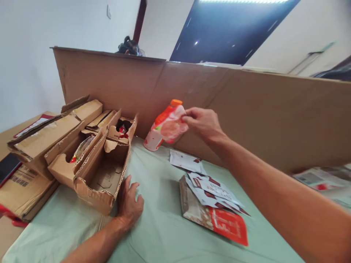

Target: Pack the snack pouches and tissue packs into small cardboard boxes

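Observation:
My right hand (pixel 203 122) is raised above the table and pinches the upper edge of an orange and white spouted drink pouch (pixel 166 128) with an orange cap; the pouch tilts with its base near the tablecloth. My left hand (pixel 129 202) rests on the pale green tablecloth (pixel 153 233), fingers curled against the near corner of an open, empty corrugated cardboard box (pixel 102 179). Flat red and white pouches (pixel 214 204) lie in a loose pile to the right of that hand.
Several more open cardboard boxes (pixel 68 146) stand at the left; some hold red packets. A tall cardboard wall (pixel 246 109) runs along the back of the table. A dark phone (pixel 7 166) lies at far left. Printed papers (pixel 318 179) sit at right.

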Demonstrator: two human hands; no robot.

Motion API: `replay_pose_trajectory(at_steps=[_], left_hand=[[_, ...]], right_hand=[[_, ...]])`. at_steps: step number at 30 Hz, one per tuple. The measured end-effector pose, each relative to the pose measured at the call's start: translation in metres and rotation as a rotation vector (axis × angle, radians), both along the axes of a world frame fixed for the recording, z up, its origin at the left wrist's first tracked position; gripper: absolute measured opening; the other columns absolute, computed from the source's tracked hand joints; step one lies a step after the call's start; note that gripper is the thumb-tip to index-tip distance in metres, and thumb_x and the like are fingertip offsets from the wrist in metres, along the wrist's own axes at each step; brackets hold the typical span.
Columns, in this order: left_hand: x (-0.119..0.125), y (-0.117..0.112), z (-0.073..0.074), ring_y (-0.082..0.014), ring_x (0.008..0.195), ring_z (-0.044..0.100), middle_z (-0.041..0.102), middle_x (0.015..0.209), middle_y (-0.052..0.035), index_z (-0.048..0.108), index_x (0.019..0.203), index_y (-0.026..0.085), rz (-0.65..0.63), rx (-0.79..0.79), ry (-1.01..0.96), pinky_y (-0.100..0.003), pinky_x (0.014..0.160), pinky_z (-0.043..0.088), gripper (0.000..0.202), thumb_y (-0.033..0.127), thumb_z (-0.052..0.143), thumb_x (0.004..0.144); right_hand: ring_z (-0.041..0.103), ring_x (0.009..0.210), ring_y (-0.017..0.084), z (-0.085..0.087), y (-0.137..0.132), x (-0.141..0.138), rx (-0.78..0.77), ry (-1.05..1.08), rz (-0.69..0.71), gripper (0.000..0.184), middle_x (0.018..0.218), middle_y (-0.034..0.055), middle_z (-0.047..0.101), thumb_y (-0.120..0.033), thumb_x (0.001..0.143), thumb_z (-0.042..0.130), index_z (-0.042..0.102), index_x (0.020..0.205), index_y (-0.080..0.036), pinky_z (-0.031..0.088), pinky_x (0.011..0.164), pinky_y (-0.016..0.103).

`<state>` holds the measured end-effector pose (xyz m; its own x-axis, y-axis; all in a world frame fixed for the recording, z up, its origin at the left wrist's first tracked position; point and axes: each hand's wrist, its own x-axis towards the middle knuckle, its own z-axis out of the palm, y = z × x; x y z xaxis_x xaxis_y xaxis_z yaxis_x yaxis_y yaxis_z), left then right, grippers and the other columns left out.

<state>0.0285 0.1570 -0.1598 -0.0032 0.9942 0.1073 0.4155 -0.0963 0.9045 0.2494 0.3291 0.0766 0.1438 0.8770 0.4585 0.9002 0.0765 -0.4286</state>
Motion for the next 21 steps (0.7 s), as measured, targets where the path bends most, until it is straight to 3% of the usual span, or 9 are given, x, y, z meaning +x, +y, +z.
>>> replay_pose_trajectory(at_steps=[4,6,8,13,16,21], left_hand=[[0.002,-0.001,0.000,-0.0309,0.145,0.046,0.048,0.156,-0.0119,0.071,0.116,0.020,0.017,-0.006,-0.003,-0.047,0.124,0.035,0.047,0.004,0.062,0.072],[0.003,-0.002,0.000,-0.0306,0.145,0.046,0.048,0.156,-0.0113,0.071,0.116,0.020,0.022,-0.013,-0.004,-0.045,0.125,0.035,0.048,0.004,0.062,0.072],[0.004,-0.003,-0.001,-0.0308,0.145,0.045,0.048,0.157,-0.0116,0.071,0.116,0.019,0.023,-0.022,-0.002,-0.045,0.124,0.036,0.048,0.004,0.062,0.072],[0.007,-0.005,-0.002,-0.0330,0.146,0.043,0.047,0.157,-0.0133,0.071,0.116,0.018,0.017,-0.033,0.003,-0.048,0.126,0.034,0.047,0.003,0.061,0.073],[0.008,-0.006,0.000,-0.0333,0.146,0.043,0.048,0.157,-0.0126,0.070,0.117,0.019,0.016,-0.038,0.001,-0.049,0.126,0.032,0.047,0.004,0.060,0.074],[0.006,-0.007,0.001,-0.0336,0.144,0.044,0.059,0.144,-0.0114,0.069,0.119,0.022,0.004,-0.057,-0.022,-0.048,0.125,0.033,0.046,0.009,0.062,0.075]], right_hand=[[0.064,0.063,0.026,-0.017,-0.031,0.033,-0.117,-0.045,-0.155,0.016,0.063,0.0085,0.071,-0.020,0.069,0.057,0.072,0.064,-0.023,0.042,0.057,0.033],[0.062,0.057,0.026,-0.021,-0.037,0.035,-0.148,-0.048,-0.167,0.015,0.057,0.0086,0.068,-0.023,0.069,0.058,0.069,0.059,-0.024,0.041,0.053,0.034],[0.064,0.061,0.027,-0.020,-0.037,0.025,-0.136,-0.056,-0.133,0.017,0.063,0.0102,0.072,-0.027,0.073,0.058,0.071,0.064,-0.023,0.043,0.055,0.034],[0.069,0.080,0.023,-0.010,-0.018,-0.044,-0.064,-0.096,0.150,0.028,0.094,0.0116,0.080,-0.026,0.082,0.054,0.079,0.090,-0.016,0.050,0.073,0.030],[0.069,0.082,0.019,-0.005,-0.002,-0.100,-0.057,-0.122,0.343,0.032,0.096,0.0075,0.080,-0.027,0.087,0.053,0.079,0.102,-0.017,0.050,0.075,0.027],[0.071,0.092,0.017,0.000,0.023,-0.167,-0.266,-0.483,0.598,0.028,0.102,0.0009,0.080,-0.024,0.091,0.056,0.079,0.108,-0.025,0.048,0.079,0.024]])
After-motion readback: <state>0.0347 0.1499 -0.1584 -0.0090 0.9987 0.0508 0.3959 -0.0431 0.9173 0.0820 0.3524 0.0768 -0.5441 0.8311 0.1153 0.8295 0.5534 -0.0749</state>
